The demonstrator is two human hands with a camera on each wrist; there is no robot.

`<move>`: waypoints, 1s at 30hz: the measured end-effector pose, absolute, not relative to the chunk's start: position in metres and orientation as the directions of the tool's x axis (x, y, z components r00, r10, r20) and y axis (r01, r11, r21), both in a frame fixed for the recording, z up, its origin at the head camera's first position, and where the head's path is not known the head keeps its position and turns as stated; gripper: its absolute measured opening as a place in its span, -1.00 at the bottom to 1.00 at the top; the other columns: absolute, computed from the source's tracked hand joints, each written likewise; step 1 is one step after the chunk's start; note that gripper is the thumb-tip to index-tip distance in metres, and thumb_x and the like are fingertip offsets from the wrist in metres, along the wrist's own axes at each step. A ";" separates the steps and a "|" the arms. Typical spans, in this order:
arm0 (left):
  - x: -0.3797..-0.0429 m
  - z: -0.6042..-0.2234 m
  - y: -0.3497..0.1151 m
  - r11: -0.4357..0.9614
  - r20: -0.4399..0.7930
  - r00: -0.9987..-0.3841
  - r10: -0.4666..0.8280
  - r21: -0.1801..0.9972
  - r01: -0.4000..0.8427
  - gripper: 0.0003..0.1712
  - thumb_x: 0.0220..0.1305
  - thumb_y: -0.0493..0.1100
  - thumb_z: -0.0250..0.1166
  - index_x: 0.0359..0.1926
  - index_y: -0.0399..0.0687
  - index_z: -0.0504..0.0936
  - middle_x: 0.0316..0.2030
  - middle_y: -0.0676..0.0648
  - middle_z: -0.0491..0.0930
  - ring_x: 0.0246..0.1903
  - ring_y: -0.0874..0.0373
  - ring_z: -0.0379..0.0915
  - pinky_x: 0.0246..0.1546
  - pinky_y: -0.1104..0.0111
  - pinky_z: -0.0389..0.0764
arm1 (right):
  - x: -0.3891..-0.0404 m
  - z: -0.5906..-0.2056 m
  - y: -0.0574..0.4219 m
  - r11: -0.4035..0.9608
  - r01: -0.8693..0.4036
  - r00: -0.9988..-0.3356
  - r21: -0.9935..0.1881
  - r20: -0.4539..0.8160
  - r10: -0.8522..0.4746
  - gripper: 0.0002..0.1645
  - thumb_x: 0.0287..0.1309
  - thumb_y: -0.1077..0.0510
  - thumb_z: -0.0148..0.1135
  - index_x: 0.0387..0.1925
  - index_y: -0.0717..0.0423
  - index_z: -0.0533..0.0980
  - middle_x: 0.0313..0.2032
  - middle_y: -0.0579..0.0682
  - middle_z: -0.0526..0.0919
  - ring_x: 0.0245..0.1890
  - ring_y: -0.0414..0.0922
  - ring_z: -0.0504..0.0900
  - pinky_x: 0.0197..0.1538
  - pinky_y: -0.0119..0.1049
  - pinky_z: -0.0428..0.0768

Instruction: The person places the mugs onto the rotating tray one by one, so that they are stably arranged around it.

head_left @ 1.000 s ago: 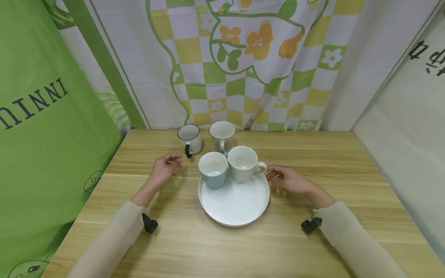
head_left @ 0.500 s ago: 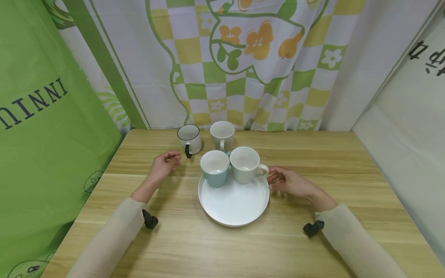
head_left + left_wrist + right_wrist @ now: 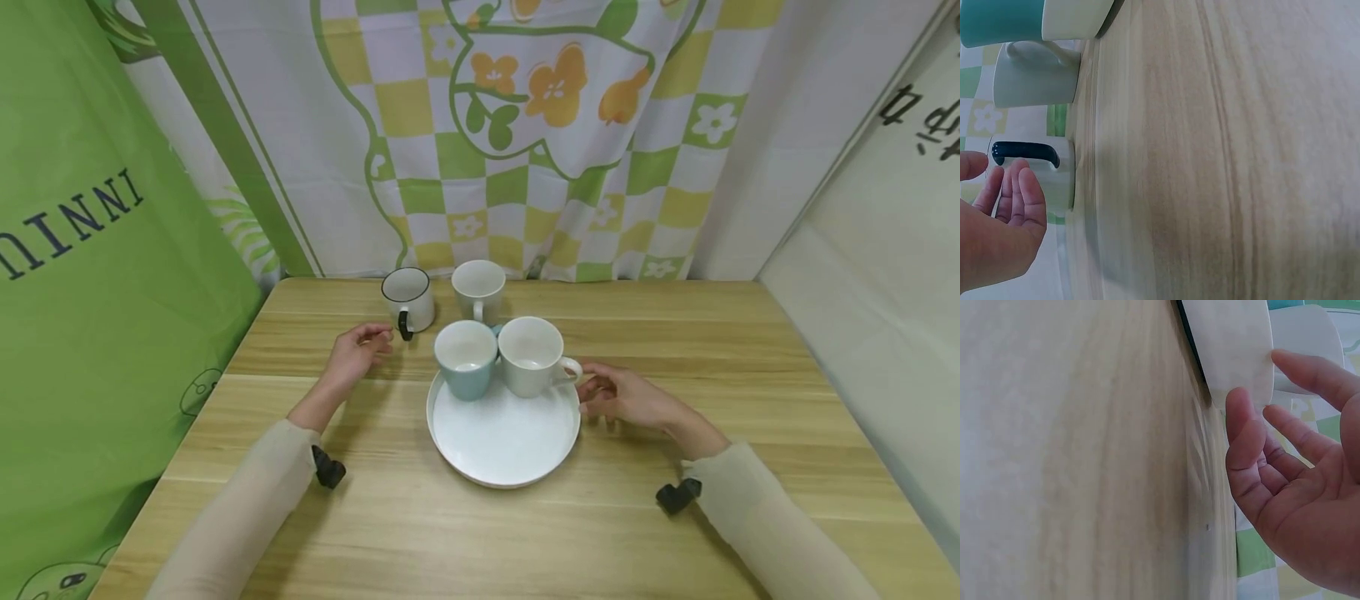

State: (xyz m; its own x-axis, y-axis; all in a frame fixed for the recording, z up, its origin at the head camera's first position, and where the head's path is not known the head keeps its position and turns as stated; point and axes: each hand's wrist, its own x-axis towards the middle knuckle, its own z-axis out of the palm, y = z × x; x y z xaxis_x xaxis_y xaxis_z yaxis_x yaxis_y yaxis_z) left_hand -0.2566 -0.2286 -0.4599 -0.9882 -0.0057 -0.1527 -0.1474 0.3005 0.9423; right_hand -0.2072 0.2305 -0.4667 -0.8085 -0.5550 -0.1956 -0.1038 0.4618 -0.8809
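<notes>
A round white tray [image 3: 504, 442] with a low rim lies on the table. On its far half stand a light-blue mug [image 3: 467, 375] and a white mug [image 3: 528, 367], side by side, the white handle pointing right. My right hand [image 3: 626, 398] is at the tray's right rim, fingers loosely bent; in the right wrist view its fingertips [image 3: 1239, 400] meet the tray's outer wall [image 3: 1235, 344]. My left hand [image 3: 352, 357] hovers with relaxed fingers in front of a white enamel mug [image 3: 422, 308] with dark rim and black handle [image 3: 1025, 150], holding nothing.
Behind the tray another white mug [image 3: 480, 292] stands near the table's far edge, its handle toward me. A patterned curtain [image 3: 525, 167] hangs behind the wooden table [image 3: 480, 542]. Green cloth [image 3: 97, 350] hangs at the left, a white sheet at the right.
The two mugs on the tray have shifted a little clockwise, the blue one back and right, the white one right. My right hand moved slightly right; the left hand hardly moved.
</notes>
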 end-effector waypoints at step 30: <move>-0.267 -0.459 -0.220 0.243 -0.199 -0.979 0.033 0.952 -0.185 -0.48 0.56 -0.02 0.03 0.36 -0.24 0.38 0.29 -0.27 0.44 0.22 -0.18 0.47 0.20 0.04 0.55 | -0.207 -0.463 0.231 0.465 -0.153 -0.791 -0.872 -0.174 -0.587 -0.17 0.16 0.13 0.44 0.40 0.13 0.27 0.03 0.23 0.60 -0.15 -0.02 0.64 -0.24 -0.28 0.67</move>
